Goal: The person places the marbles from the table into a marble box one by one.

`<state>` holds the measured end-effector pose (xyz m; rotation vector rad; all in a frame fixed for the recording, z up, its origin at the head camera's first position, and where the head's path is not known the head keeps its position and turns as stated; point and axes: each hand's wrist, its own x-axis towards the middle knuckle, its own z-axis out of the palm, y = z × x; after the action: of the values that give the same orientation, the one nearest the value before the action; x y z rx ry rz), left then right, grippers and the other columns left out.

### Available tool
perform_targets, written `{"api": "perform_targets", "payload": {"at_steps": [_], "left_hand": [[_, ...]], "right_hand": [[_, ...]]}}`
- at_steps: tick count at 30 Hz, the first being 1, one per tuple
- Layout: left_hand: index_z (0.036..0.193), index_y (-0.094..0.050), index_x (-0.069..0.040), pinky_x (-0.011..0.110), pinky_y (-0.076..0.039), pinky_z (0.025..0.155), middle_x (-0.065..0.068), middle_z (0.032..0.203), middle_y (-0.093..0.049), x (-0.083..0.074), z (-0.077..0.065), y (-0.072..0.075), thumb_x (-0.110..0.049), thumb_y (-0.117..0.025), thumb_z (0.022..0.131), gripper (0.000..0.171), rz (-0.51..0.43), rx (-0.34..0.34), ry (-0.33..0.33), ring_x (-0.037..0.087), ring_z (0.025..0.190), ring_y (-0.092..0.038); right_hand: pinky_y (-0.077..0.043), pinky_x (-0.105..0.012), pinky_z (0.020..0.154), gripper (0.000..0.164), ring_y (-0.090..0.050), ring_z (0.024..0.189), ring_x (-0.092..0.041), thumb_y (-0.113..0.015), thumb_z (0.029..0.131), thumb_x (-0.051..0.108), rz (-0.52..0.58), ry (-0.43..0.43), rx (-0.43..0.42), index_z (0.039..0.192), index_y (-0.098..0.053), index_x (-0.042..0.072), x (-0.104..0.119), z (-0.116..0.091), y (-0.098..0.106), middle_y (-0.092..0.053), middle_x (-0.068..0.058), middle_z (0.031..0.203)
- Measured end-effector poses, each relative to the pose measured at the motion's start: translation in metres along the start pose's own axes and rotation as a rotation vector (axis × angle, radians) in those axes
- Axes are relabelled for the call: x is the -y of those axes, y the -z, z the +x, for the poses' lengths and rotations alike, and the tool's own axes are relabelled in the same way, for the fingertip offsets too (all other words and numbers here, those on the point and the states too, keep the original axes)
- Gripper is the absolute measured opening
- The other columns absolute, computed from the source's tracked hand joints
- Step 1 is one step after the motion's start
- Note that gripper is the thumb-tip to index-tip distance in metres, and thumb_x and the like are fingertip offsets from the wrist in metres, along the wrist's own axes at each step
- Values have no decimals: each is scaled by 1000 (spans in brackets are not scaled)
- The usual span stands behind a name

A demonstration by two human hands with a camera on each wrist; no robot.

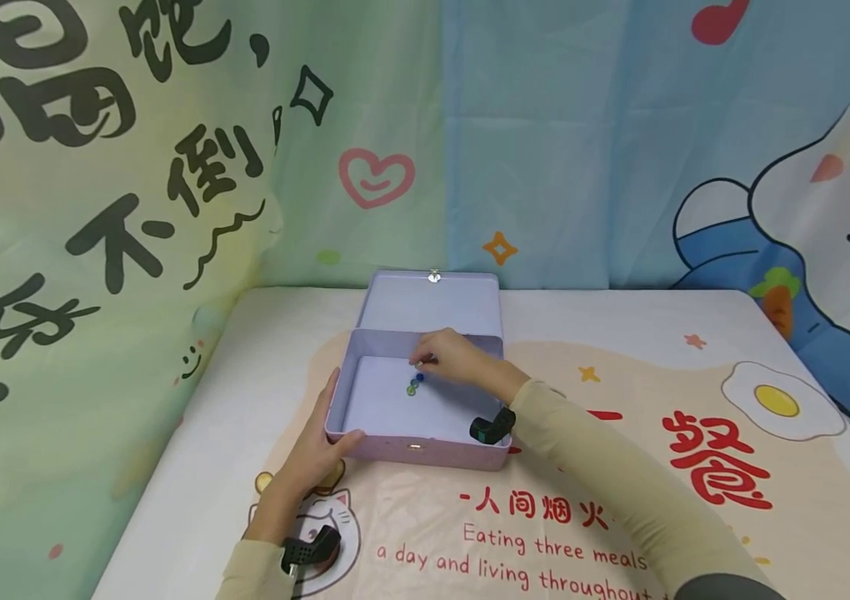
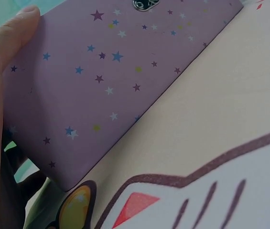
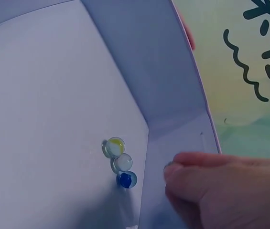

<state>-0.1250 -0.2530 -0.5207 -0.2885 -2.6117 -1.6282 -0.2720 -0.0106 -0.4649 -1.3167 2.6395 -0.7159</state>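
Note:
A lilac tin box [image 1: 425, 450] stands on the table, its hinged lid [image 1: 428, 304] laid back. My left hand [image 1: 320, 437] grips its front left corner, thumb on the front wall and fingers along the left side. The left wrist view shows star prints on the box's outer wall [image 2: 125, 71]. Over the inside, my right hand [image 1: 458, 358] pinches a small glassy marble [image 3: 168, 165], mostly hidden by the fingertips. Three glass marbles touch in a short row on the box floor: one with yellow [image 3: 115, 146], one clear [image 3: 123, 162] and one blue [image 3: 126, 180].
A printed cloth [image 1: 545, 533] with lettering and cartoon figures covers the table. Behind it hangs a patterned curtain [image 1: 530, 150]. A dark wrist camera [image 1: 492, 427] sits by the box's right wall, and another [image 1: 311, 547] is on the left wrist.

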Motion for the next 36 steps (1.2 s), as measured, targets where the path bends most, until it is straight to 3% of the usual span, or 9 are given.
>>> {"api": "perform_targets", "payload": {"at_steps": [4,8,12,18,28,36], "left_hand": [[151,-2,-40,64,-19,110,5,161,-10,-1,0,-1,-24,-70,80,100,-5,-2,-3,37,145,-17],[154,-3,-28,64,-18,110,12,160,-10,-7,0,0,-22,-70,80,100,-10,10,9,40,144,-17],[154,-2,-30,64,-17,111,11,160,-9,-2,1,0,-19,-70,80,101,-8,10,10,40,144,-16],[151,-2,-39,64,-19,110,7,160,-11,-1,0,-1,-27,-70,80,100,8,-2,-12,38,144,-18],[152,-2,-39,65,-20,110,6,160,-11,-2,1,-1,-27,-70,80,99,6,1,-18,38,144,-19],[154,-2,-27,65,-20,109,6,161,-9,-4,0,0,-24,-69,81,100,6,13,14,38,144,-18]], "right_hand": [[-50,-20,69,14,-58,75,-8,-69,85,7,-66,-16,17,98,-75,6,-1,-2,0,-69,-3,88],[-50,-21,70,14,-57,75,-9,-70,84,7,-141,-20,33,97,-75,6,-3,-3,-2,-69,-3,87],[-52,-24,74,13,-61,79,-11,-69,84,6,-183,-19,49,96,-75,5,-2,-4,-3,-71,-5,90],[-53,-23,72,12,-62,79,-12,-69,84,4,-181,-10,59,94,-76,5,0,-5,-4,-71,-5,89],[-54,-24,75,14,-63,82,-11,-69,84,5,-169,-55,67,97,-75,6,0,-7,-8,-71,-5,92],[-54,-24,77,15,-63,84,-12,-69,85,6,-174,-74,70,98,-75,7,-2,-5,-10,-71,-4,94]]}}
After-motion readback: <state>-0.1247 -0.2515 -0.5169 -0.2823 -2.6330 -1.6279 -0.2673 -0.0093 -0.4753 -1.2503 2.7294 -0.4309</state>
